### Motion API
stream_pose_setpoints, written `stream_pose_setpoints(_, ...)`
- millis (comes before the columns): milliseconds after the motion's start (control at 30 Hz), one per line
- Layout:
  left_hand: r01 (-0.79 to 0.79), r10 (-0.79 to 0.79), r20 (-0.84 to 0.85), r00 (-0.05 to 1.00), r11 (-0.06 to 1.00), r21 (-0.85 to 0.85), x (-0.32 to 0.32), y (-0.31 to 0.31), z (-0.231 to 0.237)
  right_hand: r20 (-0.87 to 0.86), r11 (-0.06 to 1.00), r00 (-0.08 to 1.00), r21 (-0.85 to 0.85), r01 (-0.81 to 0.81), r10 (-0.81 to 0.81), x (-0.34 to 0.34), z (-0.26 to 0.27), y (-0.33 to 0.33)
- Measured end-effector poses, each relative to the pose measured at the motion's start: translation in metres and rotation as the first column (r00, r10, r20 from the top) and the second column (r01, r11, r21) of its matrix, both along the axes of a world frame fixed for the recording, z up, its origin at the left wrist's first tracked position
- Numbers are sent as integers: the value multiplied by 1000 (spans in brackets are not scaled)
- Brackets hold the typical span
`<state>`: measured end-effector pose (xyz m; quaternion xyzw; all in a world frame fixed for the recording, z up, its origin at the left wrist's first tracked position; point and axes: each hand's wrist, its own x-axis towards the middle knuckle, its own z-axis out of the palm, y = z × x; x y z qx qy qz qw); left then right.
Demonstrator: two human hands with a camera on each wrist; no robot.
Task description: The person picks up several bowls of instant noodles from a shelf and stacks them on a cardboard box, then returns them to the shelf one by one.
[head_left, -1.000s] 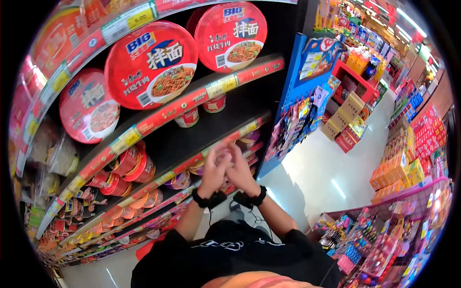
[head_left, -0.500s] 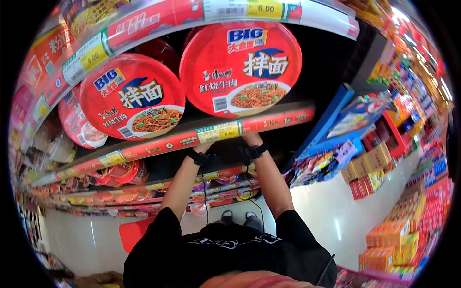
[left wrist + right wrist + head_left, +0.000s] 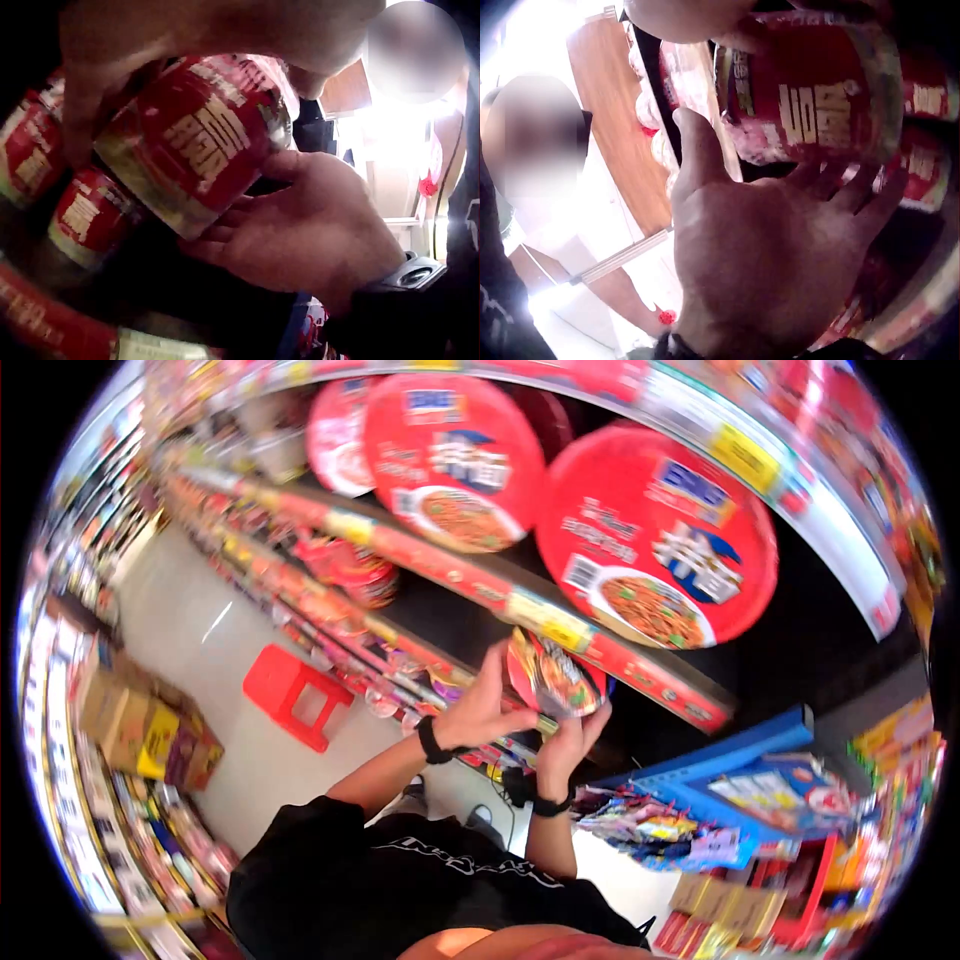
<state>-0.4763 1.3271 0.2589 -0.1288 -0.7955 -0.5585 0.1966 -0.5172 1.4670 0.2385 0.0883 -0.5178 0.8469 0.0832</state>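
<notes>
A red instant noodle cup, its lid printed with a dish of food, is held tilted between both hands just below a shelf edge. From the left side, my left hand grips it; in the left wrist view its fingers reach round the cup. My right hand holds the other side and underside. The right wrist view has the right palm broad in front, with fingers partly hidden behind the cup. Close by on the shelf, another red noodle cup stands.
Large red noodle bowls line the shelf above, over a price-tagged shelf edge. A blue display rack stands at the right. On the floor are a red stool and a cardboard box at the left.
My hands first were together before the shelves, then reached under the shelf edge. Now they are drawn back with the noodle cup between them, and the head view has turned and tilted.
</notes>
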Motion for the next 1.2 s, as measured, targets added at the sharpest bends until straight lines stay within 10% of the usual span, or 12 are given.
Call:
stream_pose_setpoints(267,-388,327,227,917,607,694,143,-51,-101,-198,912,896,-27,-409,396,99,-38,-66)
stream_pose_setpoints(367,-416,483,144,864,524,743,204,-81,-107,-219,862,834,176,-476,506,140,-37,-110)
stream_pose_setpoints(467,-331,565,-28,825,522,786,270,-120,-106,-8,678,678,37,-734,735,176,-69,-155)
stream_pose_setpoints(633,-586,724,70,686,493,643,390,-180,-110,34,504,518,191,-843,855,256,-79,-244)
stream_pose_setpoints(800,-716,838,189,511,294,633,474,-233,-130,241,243,207,-130,-961,948,340,-84,-314)
stream_pose_setpoints(1200,-797,950,238,201,18,603,553,-374,-131,320,12,-77,-269,-963,944,421,-126,-528)
